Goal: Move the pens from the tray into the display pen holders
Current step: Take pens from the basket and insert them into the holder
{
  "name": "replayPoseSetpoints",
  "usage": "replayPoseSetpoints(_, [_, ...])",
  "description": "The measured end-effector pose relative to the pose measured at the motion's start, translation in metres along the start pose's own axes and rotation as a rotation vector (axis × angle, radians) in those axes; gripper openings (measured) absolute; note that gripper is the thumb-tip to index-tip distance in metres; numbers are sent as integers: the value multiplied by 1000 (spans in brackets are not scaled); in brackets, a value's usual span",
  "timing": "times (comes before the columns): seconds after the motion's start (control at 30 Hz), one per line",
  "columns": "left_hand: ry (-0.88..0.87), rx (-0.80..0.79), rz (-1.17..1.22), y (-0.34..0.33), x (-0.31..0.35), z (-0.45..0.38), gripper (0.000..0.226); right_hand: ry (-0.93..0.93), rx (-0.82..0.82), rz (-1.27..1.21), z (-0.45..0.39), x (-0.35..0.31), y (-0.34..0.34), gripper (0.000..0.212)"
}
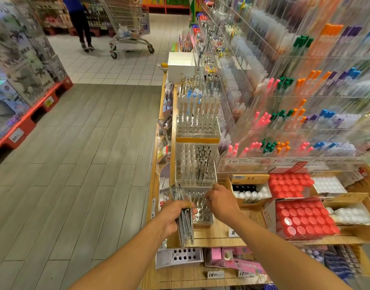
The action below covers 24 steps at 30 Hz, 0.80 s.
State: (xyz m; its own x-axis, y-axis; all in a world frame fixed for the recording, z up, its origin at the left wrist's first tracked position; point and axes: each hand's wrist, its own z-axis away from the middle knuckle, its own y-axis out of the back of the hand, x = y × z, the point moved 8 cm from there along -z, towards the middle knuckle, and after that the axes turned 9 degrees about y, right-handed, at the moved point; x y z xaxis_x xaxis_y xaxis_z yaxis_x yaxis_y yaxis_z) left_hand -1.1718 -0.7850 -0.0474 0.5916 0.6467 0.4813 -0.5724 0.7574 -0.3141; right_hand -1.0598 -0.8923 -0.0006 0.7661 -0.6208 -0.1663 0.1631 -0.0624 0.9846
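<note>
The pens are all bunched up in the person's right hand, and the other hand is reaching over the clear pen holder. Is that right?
Not quite. The head view shows the bunch of pens gripped in the left hand, not the right. It is the right hand that is reaching over the clear pen holder. The rest is as you said.

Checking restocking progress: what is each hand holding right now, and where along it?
The left hand grips a bundle of pens around its middle. Whether the right hand holds anything cannot be told.
</note>
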Motion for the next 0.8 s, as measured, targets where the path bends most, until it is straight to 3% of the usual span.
replayPoseSetpoints(0.2, [-7,-2,-30,-6,-1,5,17,-51,33,-138,4,3,2,23])
replayPoseSetpoints(0.27, [-8,-12,-47,-10,0,6,19,-115,22,-419,5,3,4,22])
replayPoseSetpoints(0.37, [-15,-30,-51,-16,1,9,24,-199,-117,-922,8,-10,-6,15])
replayPoseSetpoints(0.47, [-22,-49,-70,-20,2,12,24,-262,-99,-1212,12,-13,-5,12])
replayPoseSetpoints(0.63, [-33,-55,-59,-22,3,17,35,-236,-95,-1258,15,-14,4,13])
replayPoseSetpoints(0.8, [-20,-49,68,-18,2,16,17,-205,-65,-1203,10,-4,18,4])
